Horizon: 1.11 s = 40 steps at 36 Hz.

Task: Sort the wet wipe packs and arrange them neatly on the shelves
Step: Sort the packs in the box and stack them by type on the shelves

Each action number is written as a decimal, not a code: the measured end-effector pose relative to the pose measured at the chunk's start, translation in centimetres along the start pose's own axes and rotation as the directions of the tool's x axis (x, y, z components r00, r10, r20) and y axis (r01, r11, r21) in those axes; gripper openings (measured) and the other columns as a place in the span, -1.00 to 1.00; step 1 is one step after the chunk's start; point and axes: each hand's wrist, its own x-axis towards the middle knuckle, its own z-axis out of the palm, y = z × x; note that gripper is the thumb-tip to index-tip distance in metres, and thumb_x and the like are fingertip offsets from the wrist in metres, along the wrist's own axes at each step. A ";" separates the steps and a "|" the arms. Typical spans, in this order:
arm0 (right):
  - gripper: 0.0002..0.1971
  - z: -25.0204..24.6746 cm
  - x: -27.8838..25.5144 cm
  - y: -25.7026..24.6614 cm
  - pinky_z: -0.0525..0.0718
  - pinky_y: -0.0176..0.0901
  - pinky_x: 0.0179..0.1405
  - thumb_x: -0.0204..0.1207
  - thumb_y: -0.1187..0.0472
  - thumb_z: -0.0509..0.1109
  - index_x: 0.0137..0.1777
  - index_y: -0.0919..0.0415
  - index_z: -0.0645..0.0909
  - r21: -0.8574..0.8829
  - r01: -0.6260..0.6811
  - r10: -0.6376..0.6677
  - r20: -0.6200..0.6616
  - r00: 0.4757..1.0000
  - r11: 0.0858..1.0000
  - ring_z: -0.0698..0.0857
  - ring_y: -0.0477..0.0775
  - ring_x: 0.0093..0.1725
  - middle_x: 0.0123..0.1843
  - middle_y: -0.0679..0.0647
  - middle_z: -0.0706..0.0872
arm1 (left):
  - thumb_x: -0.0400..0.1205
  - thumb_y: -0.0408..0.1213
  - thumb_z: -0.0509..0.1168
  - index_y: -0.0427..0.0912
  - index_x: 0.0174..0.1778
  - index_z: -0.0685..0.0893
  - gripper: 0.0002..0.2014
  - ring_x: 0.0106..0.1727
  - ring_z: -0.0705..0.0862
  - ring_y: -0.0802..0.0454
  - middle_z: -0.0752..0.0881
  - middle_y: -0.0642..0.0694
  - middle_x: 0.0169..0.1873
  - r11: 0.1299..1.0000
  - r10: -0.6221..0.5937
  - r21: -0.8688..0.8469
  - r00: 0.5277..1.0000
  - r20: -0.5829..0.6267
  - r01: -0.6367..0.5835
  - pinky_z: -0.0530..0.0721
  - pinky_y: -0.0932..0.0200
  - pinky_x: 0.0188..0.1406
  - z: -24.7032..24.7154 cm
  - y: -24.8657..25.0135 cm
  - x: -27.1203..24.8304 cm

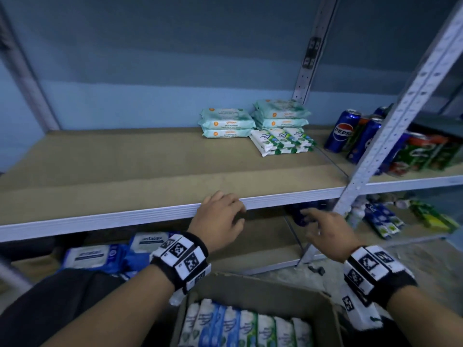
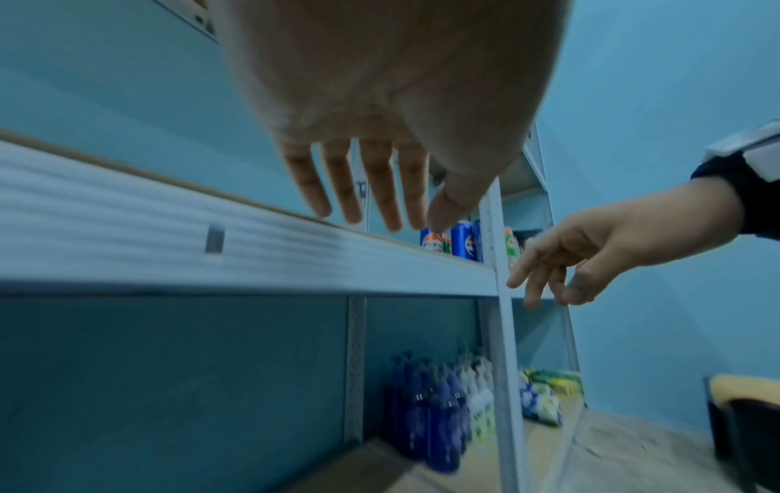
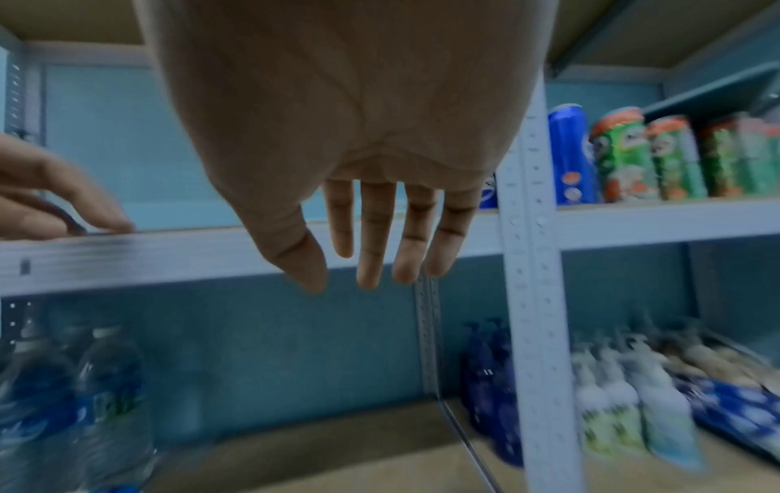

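Two stacks of pale green wipe packs (image 1: 253, 120) and a row of small white-and-green packs (image 1: 283, 144) lie at the back right of the middle shelf (image 1: 125, 169). A cardboard box (image 1: 253, 289) near me holds several upright wipe packs (image 1: 245, 324). Blue and white packs (image 1: 110, 254) lie on the lower shelf at the left. My left hand (image 1: 220, 211) (image 2: 371, 213) hovers empty at the shelf's front edge, fingers relaxed. My right hand (image 1: 323, 226) (image 3: 371, 267) is empty too, fingers straight, just below that edge.
Soda cans (image 1: 350, 131) fill the neighbouring bay at the right, behind a perforated metal upright (image 1: 390, 121). Blue bottles (image 2: 439, 417) and soap bottles (image 3: 625, 410) stand on the lower shelves. Water bottles (image 3: 71, 410) stand low at the left.
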 end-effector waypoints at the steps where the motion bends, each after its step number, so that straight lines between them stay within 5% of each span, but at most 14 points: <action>1: -0.49 0.9 -1.0 0.5 0.61 -0.13 0.04 0.43 0.19 0.50 0.41 0.07 0.58 -0.004 -0.019 0.019 0.037 0.999 1.000 0.72 0.16 0.11 0.15 0.10 0.79 | 0.58 -0.06 0.22 -0.03 0.02 0.69 -0.78 0.13 0.54 -0.01 0.67 0.08 0.03 1.000 0.016 -0.021 0.999 -0.036 -0.017 0.54 0.00 0.17 0.3 0.4 -0.7; 4: -0.51 4.1 -3.8 2.6 0.64 -0.06 0.10 0.49 0.13 0.47 0.44 0.06 0.54 0.028 -0.124 0.121 0.105 0.987 0.992 0.70 0.17 0.15 0.24 0.09 0.74 | 0.54 -0.11 0.25 0.01 -0.03 0.68 -0.84 0.11 0.54 0.04 0.65 0.11 -0.01 0.999 0.032 -0.041 0.998 -0.047 -0.034 0.55 0.09 0.08 2.3 1.0 -3.1; 9: -0.42 9.9 -7.8 6.2 0.60 -0.08 0.35 0.46 0.18 0.52 0.50 0.09 0.52 0.108 -0.257 0.237 0.172 0.956 0.960 0.66 0.13 0.34 0.39 0.11 0.67 | 0.58 -0.12 0.34 0.03 0.17 0.67 -0.75 0.22 0.51 0.01 0.62 0.08 0.12 0.989 -0.132 -0.039 0.970 0.204 0.143 0.57 -0.05 0.21 7.0 0.1 -8.3; 14: -0.37 14.0 -11.2 8.2 0.62 0.03 0.33 0.39 -0.03 0.42 0.49 0.05 0.50 0.030 -0.356 0.330 0.312 0.891 0.934 0.65 0.21 0.33 0.37 0.14 0.66 | 0.61 -0.09 0.32 0.00 0.41 0.52 -0.57 0.39 0.46 -0.12 0.52 -0.02 0.36 0.914 -0.389 0.069 0.813 0.433 0.400 0.50 0.00 0.35 9.7 -2.1 -12.5; 18: -0.38 16.1 -13.9 9.5 0.52 0.17 0.39 0.53 0.07 0.37 0.60 0.13 0.37 -0.049 -0.430 0.425 0.285 0.859 0.902 0.51 0.43 0.43 0.53 0.29 0.44 | 0.63 -0.03 0.28 -0.17 0.63 0.24 -0.33 0.27 0.58 -0.23 0.41 -0.23 0.49 0.825 -0.524 0.124 0.664 0.533 0.551 0.60 0.02 0.19 11.7 -4.0 -15.2; 21: -0.48 17.2 -14.9 10.2 0.50 0.16 0.36 0.67 0.18 0.21 0.62 0.19 0.24 -0.082 -0.478 0.475 0.339 0.812 0.875 0.46 0.44 0.45 0.58 0.33 0.31 | 0.61 -0.13 0.36 -0.20 0.64 0.13 -0.25 0.17 0.63 -0.26 0.47 -0.30 0.38 0.766 -0.585 0.153 0.576 0.571 0.625 0.64 0.01 0.01 12.8 -4.4 -16.8; 24: -0.58 18.7 -15.1 11.8 0.49 0.10 0.36 0.70 0.19 0.23 0.53 0.26 0.35 -0.046 -0.514 0.495 0.354 0.793 0.857 0.50 0.39 0.44 0.50 0.38 0.46 | 0.57 -0.14 0.36 -0.19 0.66 0.06 -0.18 0.18 0.65 -0.27 0.53 -0.32 0.36 0.728 -0.618 0.145 0.549 0.562 0.670 0.69 -0.06 0.08 14.0 -4.7 -17.8; 27: -0.56 20.0 -15.6 12.7 0.52 0.16 0.40 0.74 0.20 0.18 0.58 0.24 0.31 -0.017 -0.627 0.574 0.422 0.702 0.779 0.53 0.45 0.40 0.49 0.42 0.48 | 0.63 -0.17 0.30 -0.07 0.74 -0.14 -0.12 0.01 0.70 -0.18 0.68 -0.25 0.20 0.672 -0.638 0.144 0.469 0.611 0.727 0.72 0.01 -0.07 15.5 -5.9 -19.0; 31: -0.60 21.2 -16.4 13.8 0.63 -0.02 0.19 0.73 0.27 0.16 0.55 0.13 0.40 -0.109 -0.580 0.542 0.527 0.655 0.807 0.63 0.29 0.32 0.47 0.23 0.56 | 0.70 -0.30 0.20 0.06 0.73 -0.03 -0.26 0.12 0.69 -0.25 0.66 -0.32 0.23 0.675 -0.670 0.210 0.468 0.577 0.707 0.63 0.08 -0.08 14.0 -4.9 -19.4; 34: -0.65 21.9 -16.2 14.7 0.64 -0.05 -0.05 0.66 0.18 0.23 0.43 -0.03 0.51 -0.097 -0.539 0.511 0.494 0.704 0.837 0.70 0.25 0.17 0.35 0.14 0.66 | 0.67 -0.35 0.21 -0.07 0.74 -0.07 -0.23 0.20 0.67 -0.26 0.67 -0.33 0.24 0.696 -0.666 0.259 0.465 0.583 0.670 0.65 0.08 -0.01 13.8 -4.5 -19.3; 40: -0.73 20.8 -15.4 14.7 0.54 -0.15 -0.07 0.67 0.12 0.26 0.34 0.01 0.56 -0.159 -0.497 0.499 0.529 0.687 0.853 0.67 0.23 0.22 0.37 0.10 0.66 | 0.62 -0.30 0.30 -0.05 0.72 -0.24 -0.07 0.19 0.69 -0.21 0.70 -0.31 0.21 0.736 -0.637 0.251 0.519 0.570 0.629 0.66 0.07 0.04 12.9 -4.6 -19.7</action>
